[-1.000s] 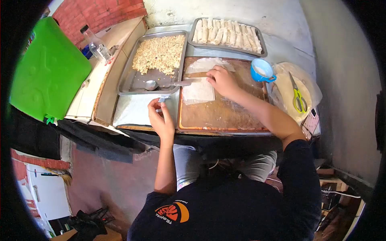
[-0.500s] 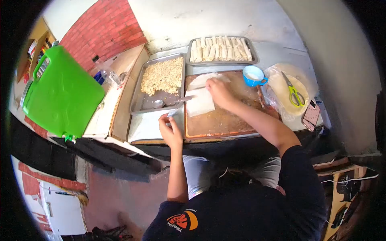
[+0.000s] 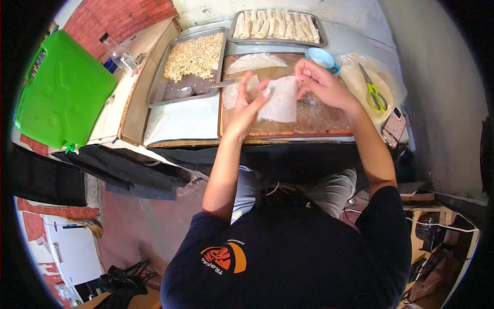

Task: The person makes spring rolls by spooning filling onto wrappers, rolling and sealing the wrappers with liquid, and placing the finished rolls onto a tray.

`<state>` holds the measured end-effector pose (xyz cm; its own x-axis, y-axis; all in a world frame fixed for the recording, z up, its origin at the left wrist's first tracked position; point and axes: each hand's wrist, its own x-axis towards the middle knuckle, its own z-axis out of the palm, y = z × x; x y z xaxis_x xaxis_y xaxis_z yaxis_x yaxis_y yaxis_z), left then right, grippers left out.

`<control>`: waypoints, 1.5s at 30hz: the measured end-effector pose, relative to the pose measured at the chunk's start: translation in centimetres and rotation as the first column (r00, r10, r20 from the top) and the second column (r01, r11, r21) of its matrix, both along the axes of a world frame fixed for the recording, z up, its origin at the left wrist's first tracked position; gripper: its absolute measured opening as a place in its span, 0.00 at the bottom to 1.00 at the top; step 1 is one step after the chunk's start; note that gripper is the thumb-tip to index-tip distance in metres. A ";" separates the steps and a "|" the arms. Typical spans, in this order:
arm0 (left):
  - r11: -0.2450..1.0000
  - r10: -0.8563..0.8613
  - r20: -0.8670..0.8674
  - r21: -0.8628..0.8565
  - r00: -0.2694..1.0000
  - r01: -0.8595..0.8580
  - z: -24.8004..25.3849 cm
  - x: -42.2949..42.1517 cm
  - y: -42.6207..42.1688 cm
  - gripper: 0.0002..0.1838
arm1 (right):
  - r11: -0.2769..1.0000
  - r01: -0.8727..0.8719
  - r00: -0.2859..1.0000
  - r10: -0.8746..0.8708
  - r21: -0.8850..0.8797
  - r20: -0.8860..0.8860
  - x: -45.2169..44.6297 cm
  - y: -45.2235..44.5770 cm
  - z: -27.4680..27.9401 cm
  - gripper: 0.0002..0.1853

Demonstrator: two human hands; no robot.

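Observation:
A thin white wrapper sheet (image 3: 281, 101) hangs above the brown board (image 3: 319, 123), pinched at its upper right corner by my right hand (image 3: 320, 82). At the sheet's left edge is my left hand (image 3: 248, 105), its fingers spread and the thumb against the sheet. Another wrapper (image 3: 231, 96) lies on the board behind my left hand, and a folded, half-round wrapper (image 3: 257, 62) lies at the board's back. To the left, a metal tray (image 3: 208, 90) holds chopped filling (image 3: 193, 56) and a metal spoon (image 3: 186, 92), whose handle reaches over the board.
A tray of white rolls (image 3: 278, 26) stands at the back. On the right are a blue cup (image 3: 320, 57), green-handled scissors (image 3: 375, 98) on bagged round wrappers (image 3: 355, 77), and a phone (image 3: 394, 126). A green container (image 3: 67, 87) and a bottle (image 3: 119, 54) are at the left.
My right hand has lifted a wrapper off the board and moved right. My left hand has moved from the table's front edge to the sheet, and its fingers have spread. The view has shifted.

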<state>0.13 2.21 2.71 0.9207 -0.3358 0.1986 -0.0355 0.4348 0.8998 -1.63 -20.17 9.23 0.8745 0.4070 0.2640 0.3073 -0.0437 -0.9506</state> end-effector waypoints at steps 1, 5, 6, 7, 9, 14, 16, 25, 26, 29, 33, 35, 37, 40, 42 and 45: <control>0.990 -0.133 -0.137 -0.055 0.982 0.126 -0.2 0.2 -0.4 0.40 | 1.000 -0.026 0.998 0.026 0.007 -0.056 0.0 -0.9 -0.6 0.03; 0.974 -0.113 0.007 0.200 0.994 0.110 -3.6 0.7 -2.3 0.40 | 0.978 0.092 0.991 -0.108 -0.187 -0.078 1.3 -4.6 -4.9 0.04; 0.982 -0.035 0.091 0.185 0.995 0.018 -3.3 0.5 -3.0 0.40 | 0.972 0.148 0.984 -0.162 -0.184 -0.066 1.3 -4.5 -5.8 0.04; 0.943 0.026 0.158 0.324 0.987 -0.076 -3.1 0.3 -3.2 0.39 | 0.962 0.202 0.975 -0.215 -0.181 -0.056 1.3 -4.6 -6.6 0.04; 0.785 0.112 0.313 0.555 0.943 -0.277 -2.3 0.1 -3.5 0.38 | 0.924 0.286 0.950 -0.308 -0.253 -0.051 1.3 -4.4 -7.3 0.03; 0.670 0.114 0.517 0.590 0.848 -0.450 -3.1 1.3 -4.1 0.30 | 0.755 0.500 0.863 -0.398 -0.424 0.310 2.3 -3.1 -6.7 0.03; 0.678 0.114 0.545 0.568 0.830 -0.466 -3.2 1.4 -4.0 0.28 | 0.717 0.594 0.790 -0.435 -0.365 0.432 3.5 -2.1 -6.7 0.04; 0.711 0.128 0.528 0.541 0.840 -0.449 -3.2 1.3 -4.0 0.25 | 0.518 0.802 0.511 -0.336 -0.298 0.791 16.7 0.8 -11.3 0.11; 0.715 0.135 0.534 0.531 0.835 -0.455 -3.2 1.2 -4.1 0.24 | 0.503 0.808 0.516 -0.358 -0.305 0.778 17.2 1.0 -11.9 0.11; 0.692 0.130 0.567 0.536 0.814 -0.483 -3.1 1.1 -3.9 0.21 | 0.504 0.804 0.551 -0.434 -0.314 0.713 17.7 1.4 -12.1 0.10; 0.686 0.138 0.537 0.555 0.832 -0.472 -3.4 1.2 -3.9 0.16 | 0.546 0.744 0.658 -0.500 -0.385 0.563 17.4 1.5 -11.3 0.10; 0.632 0.149 0.684 0.490 0.714 -0.601 -3.7 1.4 -3.6 0.15 | 0.529 0.740 0.669 -0.513 -0.415 0.538 17.1 1.8 -11.1 0.11; 0.599 0.160 0.726 0.467 0.669 -0.650 -3.1 1.2 -2.9 0.13 | 0.519 0.758 0.648 -0.525 -0.395 0.552 16.8 2.2 -11.3 0.13; 0.556 0.159 0.707 0.513 0.690 -0.654 -1.8 0.7 -2.1 0.11 | 0.582 0.755 0.634 -0.530 -0.302 0.563 16.5 2.6 -11.4 0.14; 0.484 0.111 0.758 0.524 0.643 -0.701 -1.4 0.7 -1.9 0.11 | 0.554 0.761 0.620 -0.469 -0.338 0.628 16.6 2.5 -11.4 0.15; 0.551 0.015 0.741 0.554 0.672 -0.624 -1.9 1.9 -3.2 0.12 | 0.459 0.762 0.640 -0.425 -0.457 0.640 17.3 2.7 -11.3 0.14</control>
